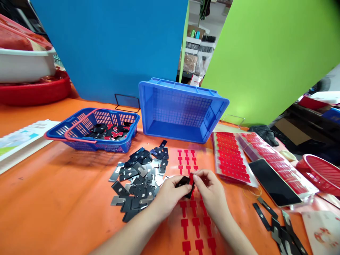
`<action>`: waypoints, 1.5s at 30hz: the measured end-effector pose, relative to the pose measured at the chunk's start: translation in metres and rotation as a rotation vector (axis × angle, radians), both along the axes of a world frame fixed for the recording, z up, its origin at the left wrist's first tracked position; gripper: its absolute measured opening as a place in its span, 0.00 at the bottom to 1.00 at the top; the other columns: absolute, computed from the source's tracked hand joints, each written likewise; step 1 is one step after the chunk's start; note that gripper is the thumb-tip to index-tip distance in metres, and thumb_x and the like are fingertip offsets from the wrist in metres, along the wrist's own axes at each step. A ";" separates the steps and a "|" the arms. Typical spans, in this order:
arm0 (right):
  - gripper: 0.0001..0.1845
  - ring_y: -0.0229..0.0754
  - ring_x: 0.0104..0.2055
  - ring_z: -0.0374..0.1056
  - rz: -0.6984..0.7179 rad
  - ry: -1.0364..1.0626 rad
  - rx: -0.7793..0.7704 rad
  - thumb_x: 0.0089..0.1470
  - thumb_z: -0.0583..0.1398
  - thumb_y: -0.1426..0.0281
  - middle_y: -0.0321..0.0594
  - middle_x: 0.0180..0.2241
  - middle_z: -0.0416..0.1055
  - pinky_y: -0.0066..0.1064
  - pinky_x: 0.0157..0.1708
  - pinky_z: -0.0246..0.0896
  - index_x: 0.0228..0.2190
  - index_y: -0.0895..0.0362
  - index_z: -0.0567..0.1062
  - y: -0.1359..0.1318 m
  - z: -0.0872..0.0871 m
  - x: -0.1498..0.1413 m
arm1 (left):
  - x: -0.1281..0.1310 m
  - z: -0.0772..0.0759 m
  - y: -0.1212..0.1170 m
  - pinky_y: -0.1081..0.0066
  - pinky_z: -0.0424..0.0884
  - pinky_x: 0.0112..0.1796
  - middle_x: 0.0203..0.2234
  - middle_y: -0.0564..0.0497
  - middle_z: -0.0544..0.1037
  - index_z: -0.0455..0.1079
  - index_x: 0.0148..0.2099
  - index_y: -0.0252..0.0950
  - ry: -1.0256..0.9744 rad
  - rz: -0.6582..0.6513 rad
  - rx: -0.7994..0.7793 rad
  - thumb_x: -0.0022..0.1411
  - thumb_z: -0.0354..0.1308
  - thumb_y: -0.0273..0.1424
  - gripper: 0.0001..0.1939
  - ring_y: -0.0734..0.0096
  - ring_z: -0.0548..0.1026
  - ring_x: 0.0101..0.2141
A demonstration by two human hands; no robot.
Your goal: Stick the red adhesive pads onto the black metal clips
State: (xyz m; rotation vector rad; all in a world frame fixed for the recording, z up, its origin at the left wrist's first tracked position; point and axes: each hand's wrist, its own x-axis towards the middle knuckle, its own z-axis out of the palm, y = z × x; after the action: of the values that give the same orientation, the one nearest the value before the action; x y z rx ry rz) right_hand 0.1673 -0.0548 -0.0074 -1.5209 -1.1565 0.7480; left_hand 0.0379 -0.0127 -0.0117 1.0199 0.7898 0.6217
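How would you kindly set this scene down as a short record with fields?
Left hand: holds a black piece
Right hand: thumb and finger at a red piece against it
Under hands: red T-shaped pieces in rows, orange table
Left: heap of dark flat pieces
Behind: blue basket; blue crate, opening toward the person
Right: dark-screened phone

At your twelve o'clock a blue crate [175, 113] rests tipped, its open side toward you. Behind it, a blue panel [114, 49] rises at eleven and a green panel [265, 53] at one. Around ten you have a white basin [26, 67] above a red basin [32, 94]; between two and three, a dark-screened phone [275, 182] and, beyond it, a red plastic basket [324, 173].
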 end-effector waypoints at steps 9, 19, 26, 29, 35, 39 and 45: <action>0.09 0.39 0.28 0.64 -0.043 -0.014 -0.026 0.47 0.57 0.63 0.37 0.25 0.68 0.29 0.29 0.60 0.27 0.57 0.68 0.000 0.005 -0.002 | -0.001 0.003 -0.001 0.74 0.61 0.27 0.19 0.54 0.66 0.69 0.30 0.31 -0.007 0.001 0.005 0.47 0.57 0.31 0.08 0.75 0.63 0.23; 0.07 0.39 0.28 0.64 -0.052 -0.053 -0.017 0.48 0.56 0.65 0.37 0.25 0.67 0.29 0.29 0.61 0.27 0.57 0.68 0.000 0.003 -0.002 | 0.000 0.000 -0.002 0.74 0.60 0.27 0.19 0.54 0.65 0.68 0.29 0.31 -0.019 -0.004 0.041 0.49 0.56 0.31 0.07 0.76 0.63 0.23; 0.07 0.39 0.27 0.64 -0.062 -0.073 -0.007 0.48 0.56 0.65 0.37 0.25 0.67 0.29 0.29 0.61 0.26 0.57 0.67 -0.001 0.002 -0.003 | 0.000 0.001 -0.003 0.74 0.61 0.27 0.20 0.54 0.66 0.69 0.29 0.31 -0.014 0.001 0.031 0.48 0.57 0.31 0.08 0.75 0.63 0.24; 0.07 0.39 0.28 0.64 -0.063 -0.078 -0.005 0.48 0.56 0.65 0.37 0.26 0.66 0.30 0.29 0.61 0.29 0.56 0.66 0.000 -0.001 -0.006 | 0.000 0.002 -0.003 0.74 0.61 0.28 0.20 0.54 0.65 0.68 0.28 0.31 -0.023 0.007 0.031 0.48 0.57 0.32 0.08 0.75 0.63 0.24; 0.15 0.38 0.28 0.62 0.032 0.037 -0.050 0.45 0.58 0.64 0.35 0.27 0.64 0.28 0.28 0.60 0.36 0.56 0.65 0.005 -0.007 -0.002 | -0.002 -0.001 -0.001 0.75 0.61 0.27 0.20 0.54 0.66 0.68 0.27 0.31 0.022 -0.021 0.072 0.49 0.56 0.35 0.10 0.75 0.62 0.24; 0.12 0.36 0.24 0.60 0.134 0.085 -0.111 0.48 0.55 0.61 0.34 0.21 0.63 0.26 0.25 0.56 0.23 0.58 0.68 0.007 -0.006 0.005 | -0.004 -0.007 -0.001 0.75 0.58 0.26 0.18 0.54 0.65 0.68 0.25 0.31 0.073 -0.084 0.154 0.49 0.55 0.33 0.09 0.76 0.61 0.23; 0.17 0.34 0.22 0.57 0.163 0.188 -0.116 0.52 0.51 0.59 0.32 0.18 0.61 0.25 0.24 0.54 0.27 0.59 0.71 0.009 -0.007 0.012 | -0.003 -0.005 0.001 0.72 0.62 0.30 0.24 0.52 0.69 0.69 0.34 0.32 0.011 -0.075 -0.013 0.47 0.57 0.31 0.11 0.73 0.65 0.27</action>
State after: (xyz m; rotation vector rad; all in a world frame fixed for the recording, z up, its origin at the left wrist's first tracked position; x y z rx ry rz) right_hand 0.1789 -0.0457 -0.0142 -1.4280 -1.1199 1.0618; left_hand 0.0348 -0.0120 -0.0168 1.0367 0.7608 0.5464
